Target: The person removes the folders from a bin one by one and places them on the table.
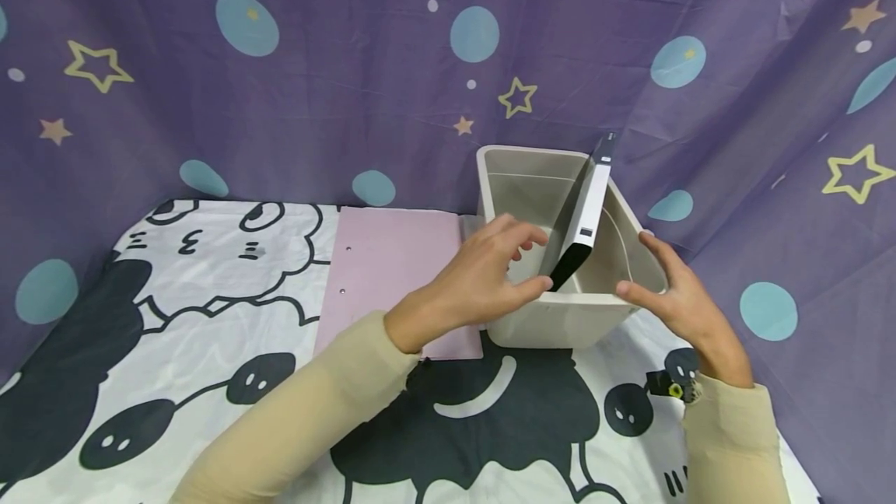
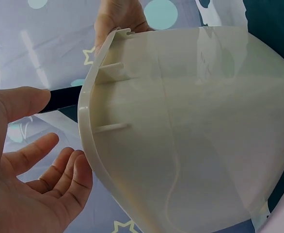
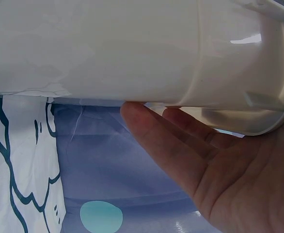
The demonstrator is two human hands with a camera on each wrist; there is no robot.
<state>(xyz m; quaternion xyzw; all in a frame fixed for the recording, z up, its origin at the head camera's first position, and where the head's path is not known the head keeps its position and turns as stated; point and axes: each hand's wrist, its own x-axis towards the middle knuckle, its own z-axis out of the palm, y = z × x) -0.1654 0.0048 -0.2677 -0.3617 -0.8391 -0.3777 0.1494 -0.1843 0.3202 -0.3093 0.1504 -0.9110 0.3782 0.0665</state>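
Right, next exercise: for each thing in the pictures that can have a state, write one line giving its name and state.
Bin: upright, no lid on.
Binder: tilted, partly inside the bin.
Pink folder: lying flat; open or closed unclear.
Cloth: spread out under the bin and pink folder.
Curtain: hanging, lightly creased.

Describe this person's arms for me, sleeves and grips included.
Both arms wear plain beige long sleeves, the left sleeve and right sleeve ending at the wrists. A small black piece with a yellow spot shows beside the right cuff. The left grip and right grip are bare, with no gloves.
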